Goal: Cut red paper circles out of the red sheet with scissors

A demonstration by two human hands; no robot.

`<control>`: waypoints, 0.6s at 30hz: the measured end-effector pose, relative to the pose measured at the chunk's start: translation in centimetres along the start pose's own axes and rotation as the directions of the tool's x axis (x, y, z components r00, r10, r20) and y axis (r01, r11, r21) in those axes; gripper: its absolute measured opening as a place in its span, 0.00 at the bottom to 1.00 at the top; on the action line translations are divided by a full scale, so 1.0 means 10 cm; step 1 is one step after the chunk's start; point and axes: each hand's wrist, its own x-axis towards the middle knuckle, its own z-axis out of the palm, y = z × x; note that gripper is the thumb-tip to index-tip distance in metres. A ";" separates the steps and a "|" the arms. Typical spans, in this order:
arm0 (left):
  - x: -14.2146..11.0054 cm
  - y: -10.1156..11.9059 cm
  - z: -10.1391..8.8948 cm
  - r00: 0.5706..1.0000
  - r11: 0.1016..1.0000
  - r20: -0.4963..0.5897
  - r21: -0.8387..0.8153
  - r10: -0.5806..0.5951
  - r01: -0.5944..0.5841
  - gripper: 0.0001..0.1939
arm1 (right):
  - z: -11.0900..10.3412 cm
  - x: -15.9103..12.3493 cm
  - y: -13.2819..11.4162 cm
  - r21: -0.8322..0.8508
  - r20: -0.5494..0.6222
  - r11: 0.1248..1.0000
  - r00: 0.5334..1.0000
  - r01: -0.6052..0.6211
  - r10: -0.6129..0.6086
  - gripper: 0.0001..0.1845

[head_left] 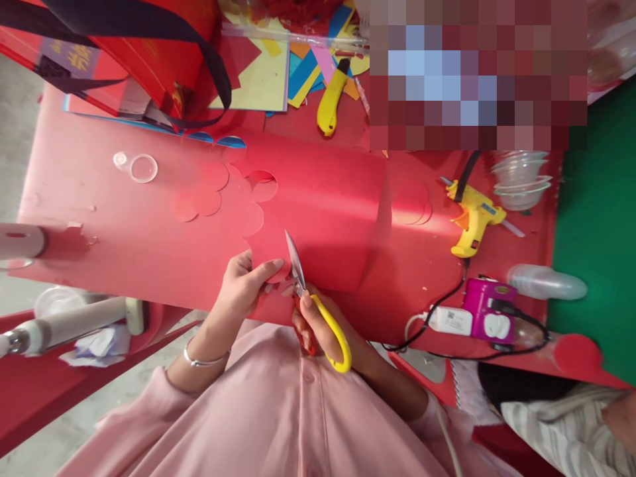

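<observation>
1. One red paper sheet (322,192) lay central on the table (99,232), seemingly light, bendable, easily creased.
2. Left hand (247,281) pinched its near-left edge, probably a suitable hold.
3. Right hand (320,324) gripped yellow-handled scissors (338,336).

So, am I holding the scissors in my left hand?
No, your right hand holds the scissors; your left hand holds red paper.

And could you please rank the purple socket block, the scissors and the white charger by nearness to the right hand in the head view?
1. Scissors: held in the right hand.
2. White charger: to the hand's right.
3. Purple socket block: farther right, beyond the charger.
</observation>
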 end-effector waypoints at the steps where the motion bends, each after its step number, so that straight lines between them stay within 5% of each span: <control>1: 0.00 0.00 0.00 1.000 1.000 -0.001 0.001 0.000 0.000 0.19 | -0.01 0.00 0.00 -0.005 0.002 1.000 1.000 0.002 -0.002 0.40; 18: 0.00 -0.04 -0.01 1.000 0.999 -0.015 -0.048 -0.024 0.023 0.21 | -0.07 -0.04 -0.11 -0.080 0.008 0.996 0.999 -0.032 0.033 0.42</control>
